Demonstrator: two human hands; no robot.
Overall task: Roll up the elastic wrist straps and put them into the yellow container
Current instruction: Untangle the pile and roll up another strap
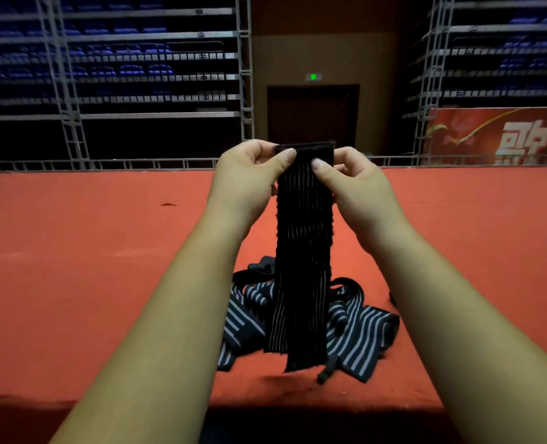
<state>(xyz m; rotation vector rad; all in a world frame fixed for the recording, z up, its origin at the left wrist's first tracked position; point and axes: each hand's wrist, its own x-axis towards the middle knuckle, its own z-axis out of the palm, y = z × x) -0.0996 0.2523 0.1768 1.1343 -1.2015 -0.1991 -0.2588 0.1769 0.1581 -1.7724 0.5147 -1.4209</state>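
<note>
A black elastic wrist strap (302,251) with thin pale stripes hangs straight down in front of me. My left hand (246,177) and my right hand (355,184) pinch its top end from either side, thumbs on the near face. The strap's lower end reaches a loose heap of other black-and-grey striped straps (358,328) lying on the red-carpeted surface (89,251). No yellow container is in view.
The red surface's near edge (298,408) runs just below the heap, with dark space under it. Behind the surface stand metal scaffold racks (73,91), a dark door (312,116) and a red banner (496,136) at the right.
</note>
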